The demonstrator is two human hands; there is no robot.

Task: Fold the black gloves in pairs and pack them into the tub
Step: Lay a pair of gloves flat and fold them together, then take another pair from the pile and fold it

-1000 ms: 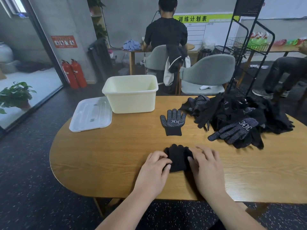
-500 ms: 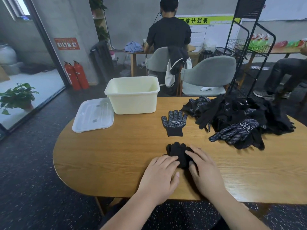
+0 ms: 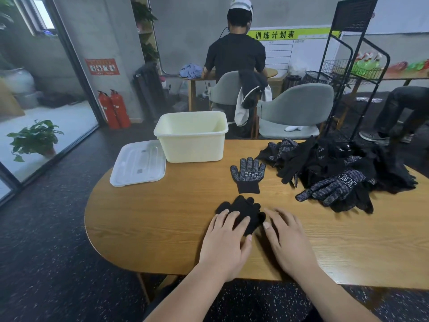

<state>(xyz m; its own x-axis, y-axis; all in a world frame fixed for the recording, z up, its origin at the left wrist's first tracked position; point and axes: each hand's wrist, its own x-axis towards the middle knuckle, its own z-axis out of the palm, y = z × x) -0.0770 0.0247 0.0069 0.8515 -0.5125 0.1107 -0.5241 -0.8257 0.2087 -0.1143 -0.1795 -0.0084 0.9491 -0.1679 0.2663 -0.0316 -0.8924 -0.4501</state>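
Glove (image 3: 248, 206), long axis near-far, lies under flat fingers of left hand (image 3: 226, 240); right hand (image 3: 286, 238), fingers loose and empty, just right.

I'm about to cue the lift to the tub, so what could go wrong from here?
1. The left hand only presses the plain black glove with flat fingers, and the right hand rests beside it. Ungripped, it may unfold when lifted.
2. The dotted glove lies apart from it, so a glove might go into the tub unpaired.
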